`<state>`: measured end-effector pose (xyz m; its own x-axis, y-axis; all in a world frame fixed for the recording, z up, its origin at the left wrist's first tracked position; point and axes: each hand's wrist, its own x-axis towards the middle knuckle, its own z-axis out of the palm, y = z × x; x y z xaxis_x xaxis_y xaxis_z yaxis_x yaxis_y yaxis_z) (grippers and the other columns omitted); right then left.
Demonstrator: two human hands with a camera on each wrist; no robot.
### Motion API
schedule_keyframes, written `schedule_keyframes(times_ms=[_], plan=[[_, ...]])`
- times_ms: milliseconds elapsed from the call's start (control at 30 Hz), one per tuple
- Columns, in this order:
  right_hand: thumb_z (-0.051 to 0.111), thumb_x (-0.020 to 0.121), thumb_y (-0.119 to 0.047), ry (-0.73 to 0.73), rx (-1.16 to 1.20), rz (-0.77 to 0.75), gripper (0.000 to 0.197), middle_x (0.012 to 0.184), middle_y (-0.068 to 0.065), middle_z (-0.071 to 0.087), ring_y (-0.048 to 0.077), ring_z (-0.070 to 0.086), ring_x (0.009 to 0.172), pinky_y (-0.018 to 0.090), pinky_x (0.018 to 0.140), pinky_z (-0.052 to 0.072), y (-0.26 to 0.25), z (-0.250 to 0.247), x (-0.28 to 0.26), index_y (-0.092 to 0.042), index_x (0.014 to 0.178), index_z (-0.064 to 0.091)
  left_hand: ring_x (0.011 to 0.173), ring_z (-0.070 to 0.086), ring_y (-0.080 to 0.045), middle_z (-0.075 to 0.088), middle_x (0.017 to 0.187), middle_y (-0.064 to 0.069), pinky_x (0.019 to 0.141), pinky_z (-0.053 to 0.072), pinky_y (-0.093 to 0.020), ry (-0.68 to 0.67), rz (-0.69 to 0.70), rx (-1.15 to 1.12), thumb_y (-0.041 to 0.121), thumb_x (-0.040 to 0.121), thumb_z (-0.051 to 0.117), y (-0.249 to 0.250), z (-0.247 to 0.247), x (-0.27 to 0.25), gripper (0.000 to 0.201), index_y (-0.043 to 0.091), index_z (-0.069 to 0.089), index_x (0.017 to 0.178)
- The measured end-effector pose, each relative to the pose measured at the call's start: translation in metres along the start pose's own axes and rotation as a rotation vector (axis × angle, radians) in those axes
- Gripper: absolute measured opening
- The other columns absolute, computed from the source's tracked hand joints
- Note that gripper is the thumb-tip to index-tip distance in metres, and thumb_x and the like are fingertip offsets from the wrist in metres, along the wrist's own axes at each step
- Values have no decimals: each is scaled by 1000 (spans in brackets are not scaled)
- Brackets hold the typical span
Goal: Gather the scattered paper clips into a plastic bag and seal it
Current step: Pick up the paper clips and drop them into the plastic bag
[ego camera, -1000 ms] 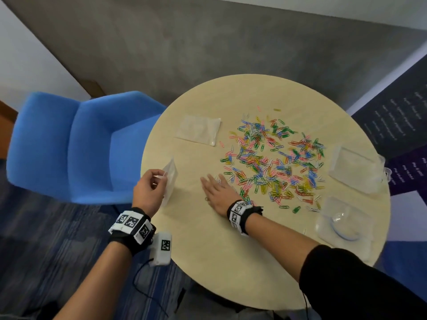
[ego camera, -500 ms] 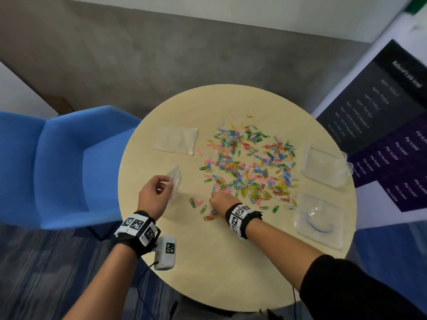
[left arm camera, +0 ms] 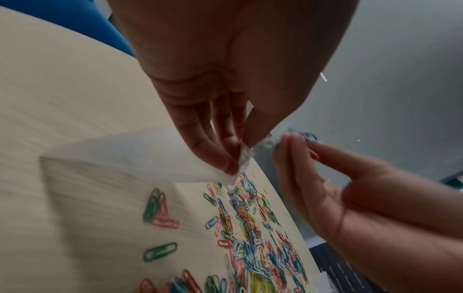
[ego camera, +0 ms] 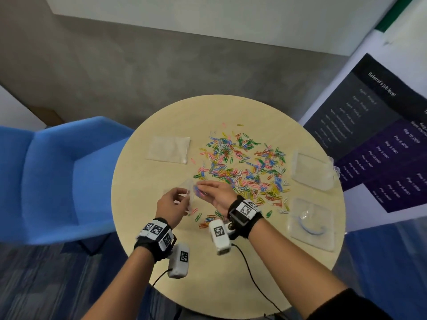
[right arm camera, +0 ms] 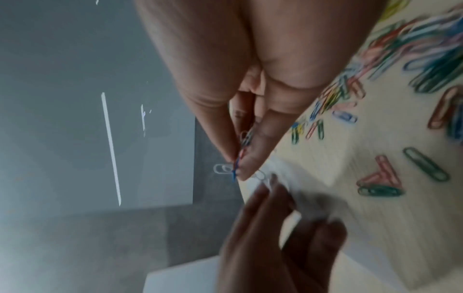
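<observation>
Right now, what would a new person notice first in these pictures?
The bright spread of coloured paper clips across the middle of the round table. Near its front edge, the left hand holds a clear plastic bag up, while the right hand pinches a few clips at its mouth.

1. We see a black wristband with white square-patterned marker tags (ego camera: 156,236) on the left wrist.
2. The right wrist wears a like black tagged wristband (ego camera: 245,212).
3. A white camera box with a black cable (ego camera: 179,260) hangs under each wrist.
4. A black sleeve (ego camera: 351,304) covers the right upper arm.
</observation>
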<state>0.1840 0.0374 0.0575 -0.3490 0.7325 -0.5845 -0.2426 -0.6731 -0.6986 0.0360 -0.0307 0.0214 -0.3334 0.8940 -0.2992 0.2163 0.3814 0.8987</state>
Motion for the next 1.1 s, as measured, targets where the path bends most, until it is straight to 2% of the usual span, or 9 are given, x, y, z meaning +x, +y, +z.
schedule_keyframes(times_ms=[200, 300, 400, 600, 700, 800, 900, 1033, 1100], plan=[[57, 88, 11, 98, -9, 108, 10, 95, 21, 65, 26, 66, 86, 26, 72, 60, 16, 22, 16, 8, 94, 65, 61, 70, -21, 70, 80, -4, 64, 60, -38, 55, 63, 94, 15, 92, 61, -7, 2, -7, 14, 18, 67, 105], [61, 85, 11, 106, 69, 198, 6, 91, 21, 64, 28, 62, 92, 33, 87, 56, 16, 24, 23, 10, 89, 64, 65, 69, -20, 69, 81, -3, 67, 58, -34, 72, 68, 115, 15, 93, 61, -9, -5, -8, 17, 18, 67, 109], [54, 87, 10, 35, -213, 203, 21, 81, 9, 60, 22, 59, 87, 37, 96, 48, 17, 31, 26, -5, 75, 62, 64, 68, -17, 68, 80, -1, 63, 56, -25, 24, 130, 167, 17, 93, 63, -4, -12, -7, 13, 21, 68, 105], [46, 88, 8, 51, -321, 252, 20, 84, 9, 55, 18, 58, 72, 28, 66, 55, 16, 32, 32, -10, 81, 51, 67, 68, -13, 71, 83, 0, 66, 50, -17, -102, 232, 314, 5, 89, 63, -2, -26, 4, 23, 20, 74, 103], [47, 87, 8, 76, -348, 237, 23, 81, 7, 52, 17, 56, 70, 25, 63, 54, 22, 33, 35, -12, 77, 49, 71, 69, -16, 75, 86, -3, 75, 55, -27, -65, 218, 357, 6, 88, 64, -2, -26, 8, 23, 18, 77, 102], [63, 73, -3, 110, -672, 54, 25, 65, 3, 51, 18, 50, 62, 24, 56, 44, 31, 37, 37, -21, 62, 51, 72, 69, -21, 75, 86, -6, 77, 56, -32, 17, 180, 366, 6, 87, 64, -1, -28, 12, 22, 17, 78, 101], [71, 74, -11, 155, -865, -145, 16, 81, 3, 69, 14, 62, 76, 18, 69, 49, 36, 37, 37, -18, 88, 73, 69, 69, -18, 73, 80, -3, 75, 56, -28, 30, 136, 341, 7, 89, 63, -1, -33, 15, 22, 17, 77, 103], [70, 83, -16, 159, -931, -213, 23, 105, -1, 73, 11, 65, 93, 17, 84, 48, 33, 29, 42, -14, 106, 74, 66, 70, -10, 72, 74, 1, 64, 50, -10, -1, 74, 245, 9, 92, 62, -2, -35, 13, 23, 19, 74, 109], [68, 85, -15, 94, -1136, -300, 29, 113, 1, 70, 15, 64, 104, 21, 92, 48, 36, 26, 42, -14, 113, 71, 67, 72, -10, 73, 76, 0, 68, 54, -15, 1, 59, 197, 11, 92, 62, -2, -35, 12, 23, 19, 74, 110]])
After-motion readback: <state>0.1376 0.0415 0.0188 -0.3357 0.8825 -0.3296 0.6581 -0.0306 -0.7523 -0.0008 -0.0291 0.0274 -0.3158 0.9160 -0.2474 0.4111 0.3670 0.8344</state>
